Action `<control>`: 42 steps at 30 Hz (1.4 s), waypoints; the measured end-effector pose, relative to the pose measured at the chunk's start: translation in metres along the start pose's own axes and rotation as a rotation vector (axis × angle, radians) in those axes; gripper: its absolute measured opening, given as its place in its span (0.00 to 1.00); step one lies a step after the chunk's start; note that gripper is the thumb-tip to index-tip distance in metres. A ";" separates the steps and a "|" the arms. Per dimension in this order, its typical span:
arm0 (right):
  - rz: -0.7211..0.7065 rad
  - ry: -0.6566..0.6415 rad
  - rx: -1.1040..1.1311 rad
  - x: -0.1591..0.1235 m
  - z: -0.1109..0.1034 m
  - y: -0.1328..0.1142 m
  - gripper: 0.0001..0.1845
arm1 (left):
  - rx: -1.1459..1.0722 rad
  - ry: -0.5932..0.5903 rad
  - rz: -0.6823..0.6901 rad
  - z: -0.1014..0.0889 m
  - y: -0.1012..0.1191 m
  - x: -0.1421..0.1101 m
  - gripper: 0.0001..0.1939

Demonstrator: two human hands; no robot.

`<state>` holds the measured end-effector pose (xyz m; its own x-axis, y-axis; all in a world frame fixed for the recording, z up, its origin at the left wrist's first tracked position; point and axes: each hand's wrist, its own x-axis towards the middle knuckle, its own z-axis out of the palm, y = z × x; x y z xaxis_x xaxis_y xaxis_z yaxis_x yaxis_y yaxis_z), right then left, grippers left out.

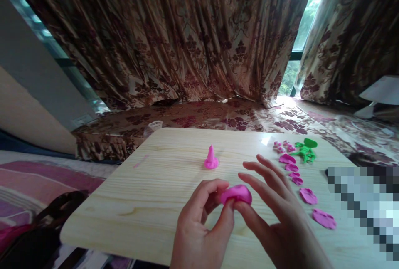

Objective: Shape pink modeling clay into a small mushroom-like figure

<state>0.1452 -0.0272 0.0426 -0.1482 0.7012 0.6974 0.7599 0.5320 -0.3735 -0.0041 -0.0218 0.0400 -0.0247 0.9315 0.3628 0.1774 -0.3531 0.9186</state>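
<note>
Above the table, a flattened, curved piece of pink modelling clay (pixel 239 193) is pinched between the thumb and index finger of my left hand (pixel 204 223). My right hand (pixel 280 208) has its thumb against the near edge of this piece, while its other fingers stretch out, spread and off the clay. Just beyond, a pink clay cone (pixel 211 156) with a wider round base stands upright on the table. To the right, pink clay discs (pixel 308 196) of different sizes lie in a row, with small pink clay clusters (pixel 283 146) at the far end.
A green clay figure (pixel 306 151) lies at the far right of the pale wooden table (pixel 124 211). A clear cup (pixel 153 127) is behind the table's back left edge. Patterned curtains (pixel 199 44) hang behind, and a white lamp (pixel 382 90) stands at right.
</note>
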 end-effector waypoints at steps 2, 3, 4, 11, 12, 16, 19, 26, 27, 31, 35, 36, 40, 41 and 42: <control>-0.011 0.002 -0.005 0.000 -0.001 0.000 0.12 | 0.059 -0.012 0.063 0.000 0.001 0.000 0.14; -0.016 0.004 -0.004 0.001 -0.002 0.000 0.11 | 0.109 -0.021 0.123 -0.001 0.002 0.001 0.15; -0.016 0.003 -0.004 0.002 -0.003 -0.001 0.10 | 0.160 -0.026 0.187 -0.002 0.003 0.002 0.15; -0.039 0.085 -0.044 0.006 -0.001 -0.008 0.08 | 0.256 -0.043 0.315 -0.003 0.009 0.003 0.14; -0.038 0.105 -0.050 0.005 0.000 -0.008 0.08 | 0.252 -0.034 0.301 -0.003 0.009 0.002 0.14; -0.010 0.027 -0.005 0.002 0.002 -0.005 0.09 | 0.141 -0.063 0.156 -0.004 0.004 0.003 0.11; 0.008 -0.047 0.032 0.003 -0.002 -0.002 0.19 | 0.049 -0.117 0.053 -0.005 0.003 0.006 0.10; 0.008 -0.057 0.053 0.010 -0.002 0.000 0.08 | 0.072 -0.125 0.052 -0.003 0.007 0.009 0.06; 0.013 -0.054 0.054 0.009 -0.001 0.000 0.11 | 0.050 -0.124 0.023 -0.003 0.006 0.008 0.06; 0.024 -0.038 0.031 0.004 0.001 0.000 0.21 | -0.050 -0.048 -0.117 -0.001 -0.001 0.004 0.05; 0.009 -0.035 0.032 0.005 -0.001 0.000 0.08 | 0.015 -0.006 -0.012 0.000 -0.001 0.002 0.11; 0.008 -0.028 0.037 0.006 -0.002 -0.001 0.09 | 0.049 -0.006 0.047 0.000 0.000 0.002 0.11; -0.001 -0.004 0.054 0.008 -0.003 -0.001 0.13 | 0.066 -0.012 0.113 -0.001 0.002 0.003 0.11; -0.006 0.002 0.059 0.009 -0.003 -0.002 0.13 | 0.049 -0.019 0.102 -0.001 0.002 0.003 0.11; -0.014 0.009 0.065 0.009 -0.003 -0.002 0.12 | 0.035 -0.024 0.093 -0.001 0.002 0.003 0.11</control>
<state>0.1440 -0.0233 0.0512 -0.1522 0.6893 0.7083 0.7151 0.5715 -0.4025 -0.0045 -0.0203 0.0432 0.0166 0.8968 0.4421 0.2121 -0.4353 0.8750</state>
